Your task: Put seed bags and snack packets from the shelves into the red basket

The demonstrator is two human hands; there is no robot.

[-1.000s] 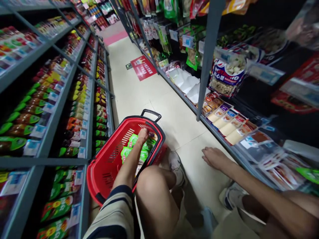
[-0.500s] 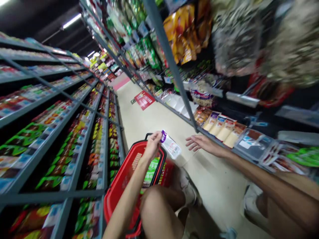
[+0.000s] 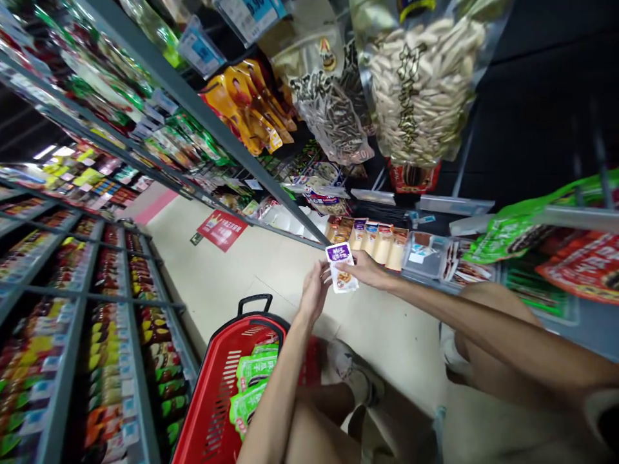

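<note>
A small white snack packet with a purple top is pinched in my right hand, in front of the lower shelf. Close against the packet's left edge is my left hand, its fingers slightly apart; whether the fingertips touch the packet I cannot tell. Below my left forearm stands a red shopping basket with a black handle. Several green snack bags lie in the basket, partly hidden by my forearm.
Hanging bags of seeds and orange packets fill the right-hand rack. Small packets stand in the low shelf bin. A grey rack post slants nearby. Across the aisle, another shelf holds packaged goods. A red sign lies on the floor.
The packet has passed from my left hand to my right hand, which has closed on it. My left hand has loosened. The view has swung right, nearer the hanging bags.
</note>
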